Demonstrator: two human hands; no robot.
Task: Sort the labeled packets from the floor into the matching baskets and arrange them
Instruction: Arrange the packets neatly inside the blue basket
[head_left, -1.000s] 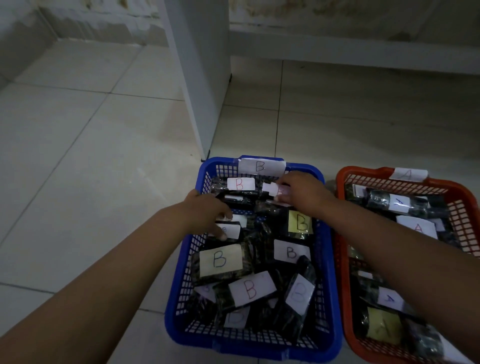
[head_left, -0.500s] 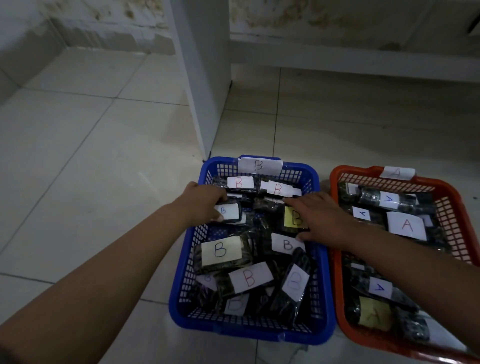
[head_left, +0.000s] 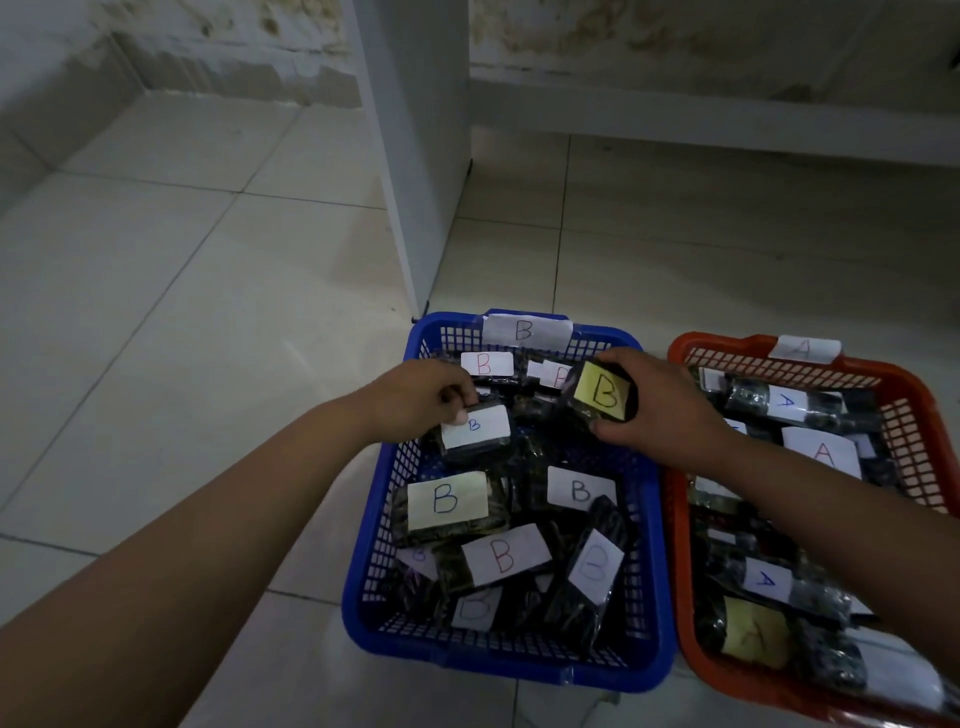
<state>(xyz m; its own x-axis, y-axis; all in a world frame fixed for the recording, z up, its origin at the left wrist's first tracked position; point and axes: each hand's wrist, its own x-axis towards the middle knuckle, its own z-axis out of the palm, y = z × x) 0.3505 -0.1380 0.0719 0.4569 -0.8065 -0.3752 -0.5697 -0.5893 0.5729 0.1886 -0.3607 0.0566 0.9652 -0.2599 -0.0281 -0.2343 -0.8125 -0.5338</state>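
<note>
sorting: pretty much done I think, no packets on the floor (head_left: 208, 312) that I can see
blue basket (head_left: 374, 519): full of B packets, tagged B
red basket (head_left: 914, 410): A packets, tagged A
left hand (head_left: 415, 400): pinching a white-label B packet (head_left: 475, 428) in the blue basket
right hand (head_left: 660, 410): holding a yellow-label B packet (head_left: 602, 392) just above it
left to do: tidying the rows
room: pale tiles, stained wall (head_left: 234, 47), white panel (head_left: 415, 156), dim light

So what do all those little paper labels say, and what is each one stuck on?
"B": tag on the blue basket rim.
"A": tag on the orange basket rim.
"B": yellow label on the packet held by the right hand.
"B": small white label on the packet under the left hand.
"B": other packets in the blue basket; some faint.
"A": packets in the orange basket; the yellow one is blurred.
</note>
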